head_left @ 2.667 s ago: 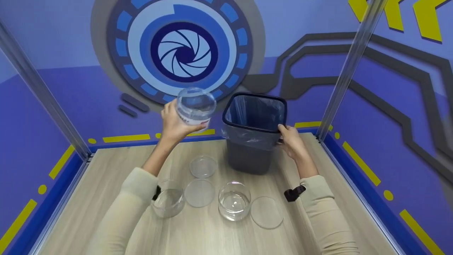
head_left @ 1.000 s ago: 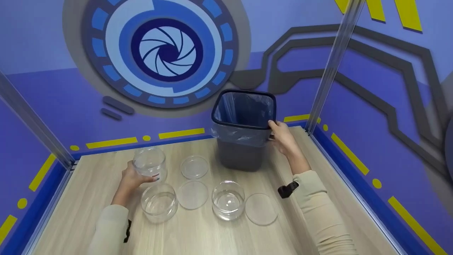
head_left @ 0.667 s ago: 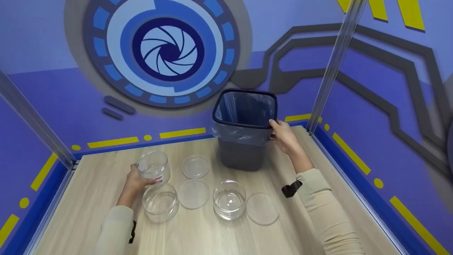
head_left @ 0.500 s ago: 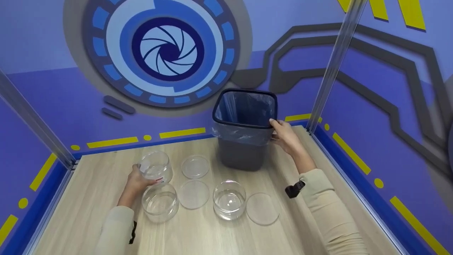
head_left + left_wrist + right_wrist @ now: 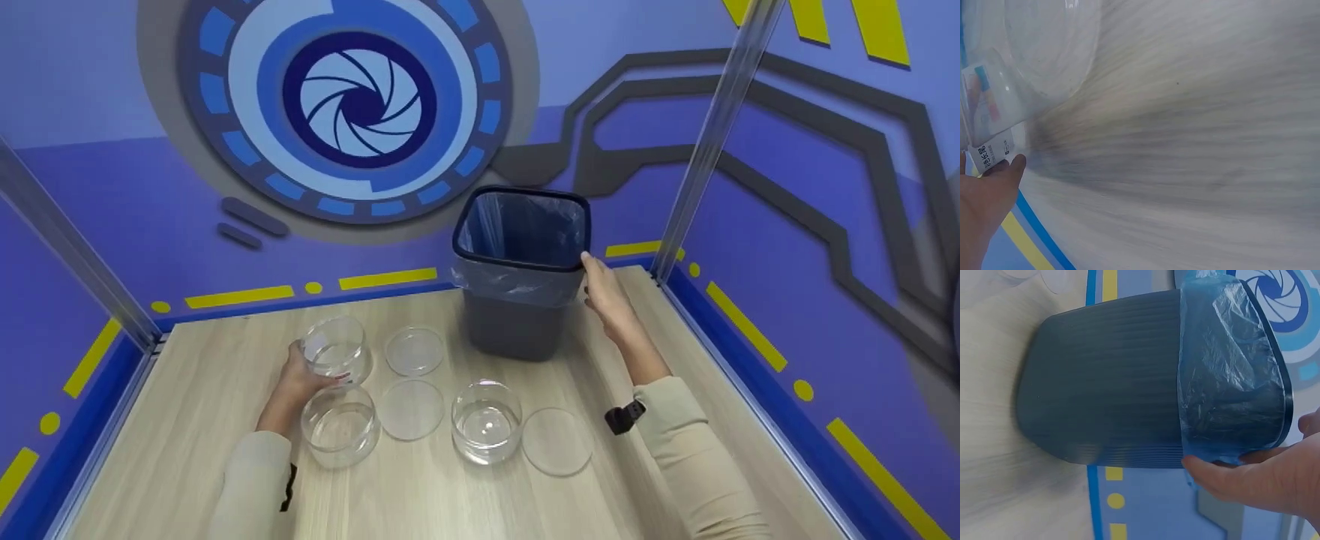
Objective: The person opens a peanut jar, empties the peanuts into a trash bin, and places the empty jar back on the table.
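Observation:
My left hand (image 5: 296, 381) holds a clear round jar (image 5: 335, 349) at the back left, its thumb across the front. In the left wrist view a printed white label (image 5: 996, 151) shows by the thumb. A second clear jar (image 5: 340, 442) stands just in front, overlapping it in the head view. My right hand (image 5: 609, 296) lies along the right side of a dark rubbish bin (image 5: 517, 326) with a clear liner (image 5: 517, 283) folded over its rim. In the right wrist view its fingers (image 5: 1213, 478) extend along the liner, the thumb apart from the rim.
A third clear jar (image 5: 486, 442) stands in the middle front. Round clear lids lie flat: one lid (image 5: 556, 442) right of it, another lid (image 5: 412, 409) left of it, a smaller lid (image 5: 414, 351) behind. The patterned wall (image 5: 360, 255) rises behind the table.
My left hand has brought the jar down from beside the bin to the back left of the table, then slightly right. My right hand has loosened from the bin's rim.

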`<state>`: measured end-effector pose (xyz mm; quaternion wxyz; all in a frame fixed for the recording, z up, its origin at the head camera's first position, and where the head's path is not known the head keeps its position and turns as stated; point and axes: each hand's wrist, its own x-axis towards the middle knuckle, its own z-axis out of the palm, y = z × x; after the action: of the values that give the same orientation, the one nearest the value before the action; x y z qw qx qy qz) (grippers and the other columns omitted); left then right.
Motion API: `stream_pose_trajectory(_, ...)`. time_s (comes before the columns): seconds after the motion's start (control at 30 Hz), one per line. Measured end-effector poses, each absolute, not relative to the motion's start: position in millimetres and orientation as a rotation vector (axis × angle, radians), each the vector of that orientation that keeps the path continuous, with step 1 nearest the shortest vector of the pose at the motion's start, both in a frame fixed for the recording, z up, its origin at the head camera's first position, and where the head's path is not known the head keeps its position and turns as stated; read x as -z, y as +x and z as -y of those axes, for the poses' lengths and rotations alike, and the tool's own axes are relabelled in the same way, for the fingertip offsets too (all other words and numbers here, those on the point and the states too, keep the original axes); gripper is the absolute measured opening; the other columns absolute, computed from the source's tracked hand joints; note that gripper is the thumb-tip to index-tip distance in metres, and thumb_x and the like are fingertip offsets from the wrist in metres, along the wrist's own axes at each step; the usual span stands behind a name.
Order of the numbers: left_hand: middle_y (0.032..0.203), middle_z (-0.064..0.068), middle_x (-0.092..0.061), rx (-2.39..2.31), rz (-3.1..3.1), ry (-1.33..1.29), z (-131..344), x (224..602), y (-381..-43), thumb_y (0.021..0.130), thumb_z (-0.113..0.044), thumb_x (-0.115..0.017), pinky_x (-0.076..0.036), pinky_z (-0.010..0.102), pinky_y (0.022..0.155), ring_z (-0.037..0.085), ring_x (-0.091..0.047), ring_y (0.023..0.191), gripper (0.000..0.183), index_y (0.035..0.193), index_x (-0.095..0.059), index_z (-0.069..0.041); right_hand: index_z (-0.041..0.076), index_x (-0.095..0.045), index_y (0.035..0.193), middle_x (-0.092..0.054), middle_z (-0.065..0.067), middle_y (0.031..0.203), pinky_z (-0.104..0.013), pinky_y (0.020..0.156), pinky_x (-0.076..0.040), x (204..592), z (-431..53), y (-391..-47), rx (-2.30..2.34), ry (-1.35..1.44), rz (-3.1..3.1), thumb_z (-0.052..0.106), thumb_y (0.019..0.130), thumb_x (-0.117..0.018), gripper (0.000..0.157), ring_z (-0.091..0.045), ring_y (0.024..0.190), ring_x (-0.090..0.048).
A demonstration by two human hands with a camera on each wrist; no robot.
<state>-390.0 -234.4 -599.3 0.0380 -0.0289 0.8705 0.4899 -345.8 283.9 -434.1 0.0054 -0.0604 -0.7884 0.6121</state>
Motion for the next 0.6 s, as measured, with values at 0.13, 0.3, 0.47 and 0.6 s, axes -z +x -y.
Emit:
stream_pose_trajectory(0.13, 0.163, 0.033, -0.009, -1.51, -2.626, -0.132, 238, 600, -387, 0.072, -0.013, -0.092, -0.01, 0.056, 0.125, 0.049, -0.01, 0.152, 0.133, 0.158, 0.008, 0.001, 0.006, -0.015, 0.163, -0.015, -0.019, 0.168, -0.055, 0.124, -0.019, 441, -278, -338, -1.533, -0.128, 2.522, 0.047, 0.109, -0.031, 0.069, -0.038, 0.154, -0.017)
stream_pose_trajectory(0.3, 0.164, 0.035, 0.002, -1.467, -2.603, -0.128, 244, 589, -380, 0.074, -0.017, -0.092, -0.007, 0.057, 0.124, 0.05, -0.002, 0.152, 0.137, 0.157, 0.016, 0.0, 0.002, -0.027, 0.159, -0.023, -0.024, 0.164, -0.061, 0.122, -0.019, 447, -263, -321, -1.193, 0.049, 2.432, 0.033, 0.108, -0.042, 0.062, -0.044, 0.151, -0.021)
stream_pose_trajectory(0.47, 0.162, 0.037, 0.006, -1.362, -2.635, -0.012, 238, 565, -374, 0.081, -0.025, -0.087, -0.009, 0.061, 0.123, 0.053, 0.0, 0.15, 0.131, 0.157, 0.016, 0.002, 0.0, -0.041, 0.154, -0.034, -0.023, 0.16, -0.062, 0.119, -0.024, 457, -251, -299, -0.895, 0.271, 2.38, 0.025, 0.102, -0.054, 0.058, -0.047, 0.147, -0.028)
stream_pose_trajectory(0.6, 0.16, 0.039, 0.007, -1.329, -2.715, 0.066, 230, 542, -370, 0.09, -0.023, -0.077, -0.01, 0.064, 0.122, 0.055, -0.001, 0.149, 0.115, 0.156, 0.013, 0.005, -0.001, -0.046, 0.15, -0.038, -0.024, 0.158, -0.065, 0.116, -0.029, 472, -244, -284, -0.675, 0.433, 2.36, 0.024, 0.097, -0.061, 0.06, -0.051, 0.145, -0.03)
